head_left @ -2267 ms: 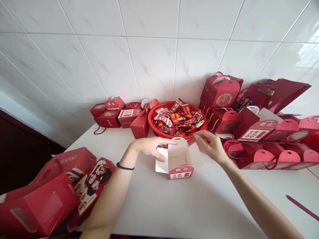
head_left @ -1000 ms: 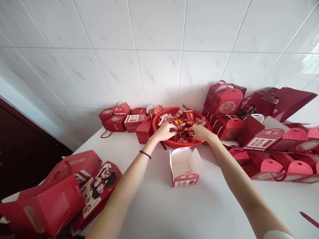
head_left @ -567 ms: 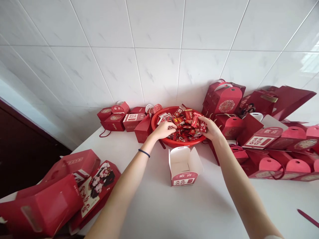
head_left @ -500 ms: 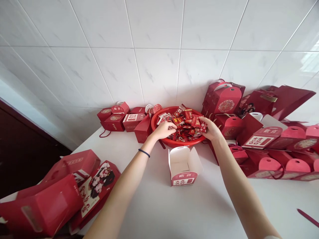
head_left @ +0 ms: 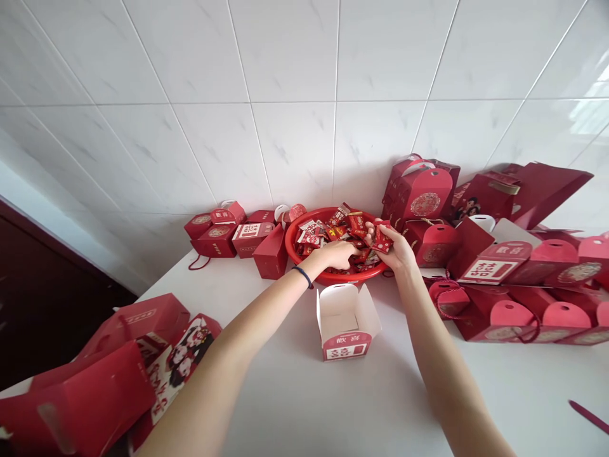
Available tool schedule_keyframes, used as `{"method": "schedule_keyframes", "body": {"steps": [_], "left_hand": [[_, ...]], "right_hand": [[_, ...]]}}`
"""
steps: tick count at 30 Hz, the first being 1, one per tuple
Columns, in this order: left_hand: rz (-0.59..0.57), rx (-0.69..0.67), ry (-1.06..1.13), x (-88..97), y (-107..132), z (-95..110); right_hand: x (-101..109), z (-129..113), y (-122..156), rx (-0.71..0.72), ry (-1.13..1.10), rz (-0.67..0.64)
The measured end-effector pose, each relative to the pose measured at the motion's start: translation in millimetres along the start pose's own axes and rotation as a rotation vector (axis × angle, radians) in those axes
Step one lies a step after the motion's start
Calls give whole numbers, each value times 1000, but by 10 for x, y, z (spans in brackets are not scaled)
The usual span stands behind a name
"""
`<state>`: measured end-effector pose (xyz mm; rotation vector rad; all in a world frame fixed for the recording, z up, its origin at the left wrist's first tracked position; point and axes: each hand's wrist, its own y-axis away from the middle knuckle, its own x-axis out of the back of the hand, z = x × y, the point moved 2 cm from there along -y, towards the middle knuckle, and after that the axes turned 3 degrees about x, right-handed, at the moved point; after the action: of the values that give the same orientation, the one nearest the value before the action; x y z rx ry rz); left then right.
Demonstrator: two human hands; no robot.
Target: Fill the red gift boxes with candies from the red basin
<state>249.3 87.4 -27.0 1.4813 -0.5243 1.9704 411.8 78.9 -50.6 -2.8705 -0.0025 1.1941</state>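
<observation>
A red basin [head_left: 297, 224] full of red-wrapped candies [head_left: 328, 230] stands at the back of the white table [head_left: 361, 406]. Both my hands reach into it. My left hand [head_left: 335, 254] is curled over the candies at the basin's front, its fingers closed among the wrappers. My right hand [head_left: 394, 249] is raised at the basin's right side and grips a bunch of candy packets [head_left: 382, 237]. In front of the basin stands a small open gift box [head_left: 346, 320], red outside and white inside, with its flaps spread.
Closed small red gift boxes [head_left: 222, 230] line the wall left of the basin. Red handled boxes and bags [head_left: 499, 260] pile up on the right. Flat red bags [head_left: 114, 368] lie at the near left table edge. A red strip [head_left: 589, 416] lies at the far right.
Both hands left the open box and went into the basin. The right hand gathered candy packets and lifted them; the left hand slid right across the candies.
</observation>
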Motion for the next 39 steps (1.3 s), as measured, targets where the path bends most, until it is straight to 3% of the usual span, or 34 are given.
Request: {"method": "schedule_keyframes", "body": {"steps": [3,7,16,23,27,31,39], "left_hand": [[-90,22,-85,-19,13,24],[-102,88,-137,-62,-13,23],[101,153,109,-87,-85,-175],[417,188,479,-47,-54,-393],[519,173,643,-19,-22,-428],[566,135,734,-27,-17,-428],[541,34,822,-41,2,-361]], "right_hand": [[23,-1,8,17,-36,-14],[43,14,2,18,-59,-30],[50,11,31,27,-67,-37],[26,13,32,24,-41,-38],[-10,11,59,23,-28,-35],[-40,-1,87,19,-1,-46],[-102,-15,135,33,135,-43]]}}
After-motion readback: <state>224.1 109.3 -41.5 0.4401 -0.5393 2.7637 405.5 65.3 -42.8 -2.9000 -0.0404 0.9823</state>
